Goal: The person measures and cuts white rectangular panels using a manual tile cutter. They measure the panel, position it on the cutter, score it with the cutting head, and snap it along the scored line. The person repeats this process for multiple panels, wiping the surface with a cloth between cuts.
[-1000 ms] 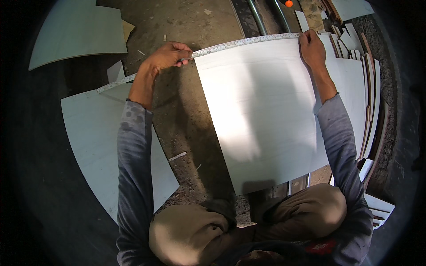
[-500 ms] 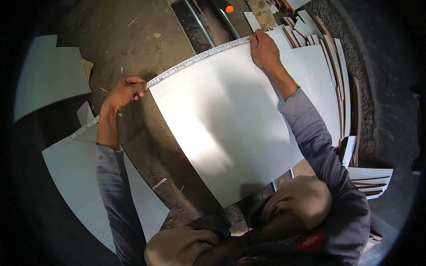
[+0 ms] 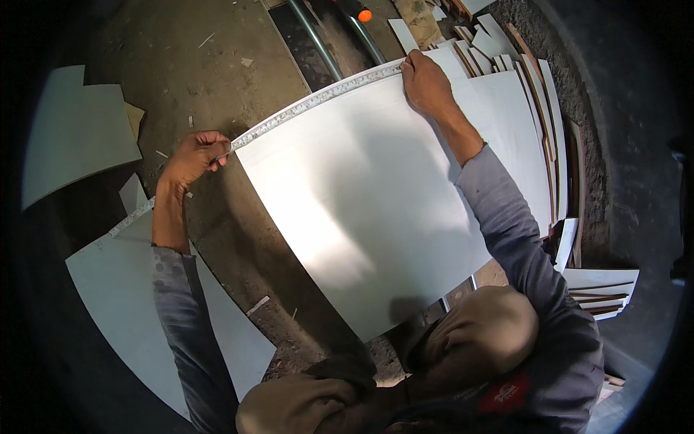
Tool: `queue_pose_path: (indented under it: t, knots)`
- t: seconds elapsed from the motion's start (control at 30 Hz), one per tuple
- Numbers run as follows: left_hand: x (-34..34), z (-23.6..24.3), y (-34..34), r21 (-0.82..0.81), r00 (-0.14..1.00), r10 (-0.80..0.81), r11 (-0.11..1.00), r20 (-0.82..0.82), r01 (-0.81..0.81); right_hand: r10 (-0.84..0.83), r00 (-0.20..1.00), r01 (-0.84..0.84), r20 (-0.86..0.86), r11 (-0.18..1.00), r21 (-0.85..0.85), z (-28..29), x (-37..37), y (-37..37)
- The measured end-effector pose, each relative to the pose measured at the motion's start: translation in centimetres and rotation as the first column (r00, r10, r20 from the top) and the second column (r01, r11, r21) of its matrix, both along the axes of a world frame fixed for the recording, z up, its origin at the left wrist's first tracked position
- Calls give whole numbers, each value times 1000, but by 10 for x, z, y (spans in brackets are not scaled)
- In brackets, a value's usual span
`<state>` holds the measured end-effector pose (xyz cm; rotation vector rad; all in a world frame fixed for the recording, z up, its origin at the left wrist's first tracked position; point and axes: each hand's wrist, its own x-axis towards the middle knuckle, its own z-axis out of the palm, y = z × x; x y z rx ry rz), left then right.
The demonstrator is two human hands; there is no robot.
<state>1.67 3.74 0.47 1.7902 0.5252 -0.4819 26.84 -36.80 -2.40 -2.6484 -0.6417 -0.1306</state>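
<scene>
A white board (image 3: 340,210) lies before me with a pale measuring strip (image 3: 311,101) along its far edge. My left hand (image 3: 203,153) pinches the strip's left end, just beyond the board's far left corner, with fingers curled. My right hand (image 3: 426,84) is closed on the strip's other end at the far right of the board, its fingertips at the edge and the thumb side partly hidden.
A cut panel (image 3: 79,137) lies at upper left, another white panel (image 3: 130,304) at lower left with a second pale strip (image 3: 130,217) on it. Stacked boards (image 3: 520,145) are at right, metal rails (image 3: 311,36) beyond the board, an orange round object (image 3: 365,16) near them.
The whole view has shifted and turned, so the board and both hands appear farther left, with my left hand lower in the picture. Both hands keep their hold on the strip.
</scene>
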Motion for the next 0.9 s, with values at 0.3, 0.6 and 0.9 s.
queue_pose_path:
  t: [0.3, 0.6, 0.9]
  knots:
    - [-2, 1, -2, -4, 1000, -3, 1000, -15, 2, 26, 1000, -26, -9, 1000, -14, 8, 0, -1]
    - [0, 5, -5, 30, 1000, -23, 999, -10, 23, -22, 989, 12, -146, 998, -68, 13, -2, -2]
    - [-2, 3, -4, 26, 1000, 2, 1000, -19, -2, -33, 988, 23, -154, 997, -70, 17, -2, 5]
